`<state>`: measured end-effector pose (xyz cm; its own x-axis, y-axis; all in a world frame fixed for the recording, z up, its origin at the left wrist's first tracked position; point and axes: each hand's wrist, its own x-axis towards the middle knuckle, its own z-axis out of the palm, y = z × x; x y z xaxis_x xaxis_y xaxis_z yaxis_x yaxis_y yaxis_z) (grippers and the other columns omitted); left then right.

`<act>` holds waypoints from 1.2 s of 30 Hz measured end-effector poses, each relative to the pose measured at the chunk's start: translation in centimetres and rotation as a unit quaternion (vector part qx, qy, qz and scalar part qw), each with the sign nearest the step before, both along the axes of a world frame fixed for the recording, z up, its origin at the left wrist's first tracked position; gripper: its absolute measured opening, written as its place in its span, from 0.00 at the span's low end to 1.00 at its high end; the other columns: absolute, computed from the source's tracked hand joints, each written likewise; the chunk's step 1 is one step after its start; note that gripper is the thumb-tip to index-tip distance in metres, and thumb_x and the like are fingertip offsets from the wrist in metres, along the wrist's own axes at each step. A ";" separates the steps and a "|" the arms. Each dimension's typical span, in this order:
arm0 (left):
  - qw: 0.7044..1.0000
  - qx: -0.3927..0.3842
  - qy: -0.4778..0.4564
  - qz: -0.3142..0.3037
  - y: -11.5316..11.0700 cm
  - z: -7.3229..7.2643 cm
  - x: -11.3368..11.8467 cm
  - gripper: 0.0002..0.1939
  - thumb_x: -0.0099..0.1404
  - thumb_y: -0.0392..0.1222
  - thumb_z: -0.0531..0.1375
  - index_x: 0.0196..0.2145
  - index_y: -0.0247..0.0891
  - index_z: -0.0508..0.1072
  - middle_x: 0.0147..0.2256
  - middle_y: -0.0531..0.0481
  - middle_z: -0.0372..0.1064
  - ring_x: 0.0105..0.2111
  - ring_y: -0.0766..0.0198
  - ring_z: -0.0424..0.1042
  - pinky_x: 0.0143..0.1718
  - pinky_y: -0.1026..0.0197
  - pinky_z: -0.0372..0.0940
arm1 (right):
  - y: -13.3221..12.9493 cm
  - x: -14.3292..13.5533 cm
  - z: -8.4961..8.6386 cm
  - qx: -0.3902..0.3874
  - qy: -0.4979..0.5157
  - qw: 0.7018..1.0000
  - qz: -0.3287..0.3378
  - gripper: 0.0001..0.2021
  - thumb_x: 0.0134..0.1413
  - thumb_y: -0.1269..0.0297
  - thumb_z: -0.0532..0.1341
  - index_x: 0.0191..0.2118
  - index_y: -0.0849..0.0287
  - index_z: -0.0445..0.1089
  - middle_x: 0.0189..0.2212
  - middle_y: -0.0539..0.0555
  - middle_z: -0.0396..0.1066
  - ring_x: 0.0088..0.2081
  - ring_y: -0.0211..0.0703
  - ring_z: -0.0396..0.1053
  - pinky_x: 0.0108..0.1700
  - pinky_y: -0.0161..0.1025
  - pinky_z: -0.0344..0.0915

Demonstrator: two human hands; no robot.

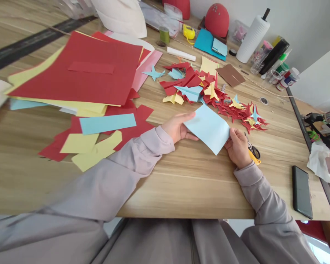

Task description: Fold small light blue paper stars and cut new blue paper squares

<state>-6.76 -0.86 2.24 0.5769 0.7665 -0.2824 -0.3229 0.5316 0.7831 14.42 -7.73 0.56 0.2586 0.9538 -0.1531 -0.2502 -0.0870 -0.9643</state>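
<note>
1. Two hands on one light blue paper square (pixel 209 128), held over the wooden table (pixel 192 183): left hand (pixel 177 127) pinches its left corner, right hand (pixel 238 146) grips the right edge.
2. Looks like pre-fold lining up; next needs corners matched carefully.
3. Folded pieces (pixel 209 91) piled just behind.

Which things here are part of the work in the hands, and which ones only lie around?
In hand:
- light blue paper sheet, held by left hand and right hand

Lying about:
- folded paper shapes
- red paper stack
- scissors
- phone
- white paper roll
</note>
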 end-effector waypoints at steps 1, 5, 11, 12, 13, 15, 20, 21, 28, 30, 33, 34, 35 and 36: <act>1.000 0.010 0.007 -0.004 -0.1 0.0 0.1 0.18 0.51 0.43 0.65 0.39 0.31 0.71 0.35 0.42 0.73 0.32 0.58 0.73 0.26 0.58 0.72 | 0.0 0.0 0.0 0.002 0.009 1.000 -0.003 0.14 0.46 0.53 0.65 0.29 0.56 0.61 0.22 0.43 0.65 0.25 0.33 0.66 0.30 0.33 0.67; 0.997 0.039 0.059 0.044 -0.5 -0.1 0.7 0.20 0.43 0.31 0.68 0.36 0.29 0.70 0.31 0.45 0.72 0.27 0.61 0.73 0.21 0.61 0.71 | -0.2 -0.1 0.2 0.005 0.031 0.999 0.014 0.13 0.45 0.54 0.65 0.30 0.56 0.63 0.25 0.45 0.69 0.26 0.35 0.68 0.29 0.34 0.67; 0.985 0.080 0.091 0.122 0.0 -0.4 0.6 0.21 0.40 0.32 0.69 0.33 0.30 0.69 0.25 0.50 0.70 0.21 0.63 0.71 0.15 0.65 0.68 | -0.4 -0.2 0.1 0.016 -0.014 0.997 0.075 0.13 0.41 0.63 0.69 0.30 0.57 0.64 0.25 0.45 0.71 0.26 0.35 0.68 0.28 0.33 0.66; 0.984 0.085 0.092 0.124 0.0 -0.5 0.6 0.22 0.39 0.32 0.70 0.34 0.30 0.69 0.25 0.51 0.70 0.21 0.64 0.71 0.15 0.65 0.68 | -0.4 -0.2 0.0 0.016 -0.023 0.997 0.076 0.12 0.41 0.63 0.68 0.30 0.57 0.64 0.24 0.45 0.70 0.26 0.35 0.68 0.28 0.33 0.66; 0.984 0.089 0.092 0.125 0.1 -0.6 0.6 0.22 0.39 0.33 0.70 0.34 0.30 0.69 0.25 0.50 0.70 0.21 0.64 0.71 0.15 0.65 0.68 | -0.4 -0.2 0.0 0.016 -0.030 0.996 0.077 0.12 0.42 0.62 0.68 0.30 0.57 0.65 0.24 0.45 0.70 0.25 0.35 0.68 0.27 0.32 0.66; 0.983 0.091 0.095 0.128 0.1 -0.7 0.6 0.22 0.39 0.33 0.70 0.34 0.30 0.69 0.26 0.50 0.70 0.21 0.64 0.71 0.15 0.66 0.68 | -0.4 -0.2 -0.1 0.017 -0.039 0.996 0.078 0.12 0.43 0.62 0.68 0.31 0.57 0.65 0.24 0.44 0.70 0.25 0.34 0.67 0.27 0.32 0.66; 0.984 0.077 0.070 0.146 0.1 -0.4 0.7 0.20 0.41 0.33 0.69 0.34 0.29 0.69 0.26 0.50 0.70 0.21 0.66 0.71 0.15 0.67 0.68 | -0.4 -0.3 0.1 0.014 -0.034 0.997 0.072 0.12 0.43 0.61 0.68 0.31 0.57 0.65 0.25 0.45 0.70 0.27 0.35 0.68 0.29 0.32 0.67; 0.985 0.070 0.054 0.150 0.1 -0.3 0.7 0.20 0.42 0.32 0.69 0.34 0.30 0.69 0.26 0.50 0.70 0.21 0.66 0.71 0.15 0.67 0.68 | -0.4 -0.3 0.1 0.013 -0.026 0.997 0.065 0.12 0.42 0.61 0.68 0.31 0.56 0.65 0.25 0.45 0.70 0.27 0.35 0.69 0.29 0.33 0.67; 0.996 0.047 0.019 0.075 -1.1 -0.2 1.6 0.26 0.46 0.32 0.68 0.43 0.32 0.65 0.32 0.46 0.74 0.26 0.63 0.74 0.24 0.62 0.72 | -0.3 -0.6 0.5 0.016 0.024 0.999 0.026 0.14 0.40 0.63 0.69 0.34 0.57 0.66 0.31 0.47 0.73 0.31 0.36 0.71 0.32 0.34 0.70; 0.997 0.051 0.039 0.045 -1.5 -0.5 1.9 0.24 0.47 0.33 0.68 0.42 0.30 0.67 0.31 0.45 0.74 0.26 0.62 0.74 0.25 0.61 0.72 | -0.4 -0.6 0.5 0.014 0.022 0.999 0.025 0.14 0.40 0.63 0.69 0.34 0.57 0.66 0.29 0.46 0.73 0.29 0.36 0.70 0.30 0.33 0.70; 0.994 0.082 0.058 0.037 -1.8 -0.8 2.1 0.21 0.48 0.35 0.67 0.41 0.30 0.69 0.31 0.44 0.74 0.27 0.61 0.75 0.26 0.60 0.73 | -0.5 -0.5 0.5 0.015 0.018 0.999 0.038 0.13 0.39 0.63 0.69 0.32 0.57 0.66 0.28 0.46 0.72 0.28 0.35 0.70 0.31 0.34 0.70; 0.993 0.093 0.063 0.040 -1.8 -0.9 2.0 0.21 0.48 0.35 0.67 0.41 0.30 0.69 0.30 0.45 0.74 0.27 0.61 0.75 0.26 0.60 0.73 | -0.5 -0.5 0.5 0.016 0.020 0.999 0.043 0.13 0.40 0.63 0.69 0.31 0.57 0.66 0.28 0.46 0.72 0.29 0.35 0.70 0.32 0.34 0.70; 0.991 0.103 0.067 0.044 -1.7 -0.9 2.0 0.22 0.48 0.35 0.67 0.42 0.31 0.69 0.30 0.45 0.74 0.27 0.61 0.74 0.25 0.60 0.72 | -0.5 -0.4 0.6 0.017 0.024 0.998 0.047 0.12 0.41 0.63 0.69 0.31 0.57 0.66 0.28 0.46 0.72 0.29 0.35 0.70 0.32 0.34 0.70; 0.990 0.111 0.072 0.045 -1.7 -0.9 1.9 0.22 0.48 0.35 0.67 0.42 0.31 0.69 0.29 0.46 0.74 0.26 0.61 0.74 0.25 0.61 0.72 | -0.5 -0.4 0.6 0.017 0.030 0.998 0.050 0.12 0.41 0.63 0.69 0.31 0.57 0.66 0.28 0.46 0.72 0.29 0.35 0.70 0.33 0.34 0.70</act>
<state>-4.87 -2.52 1.36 0.4687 0.8656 -0.1761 -0.2383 0.3159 0.9184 14.03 -8.23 1.14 0.1529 0.9792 -0.1333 -0.2984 -0.0828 -0.9508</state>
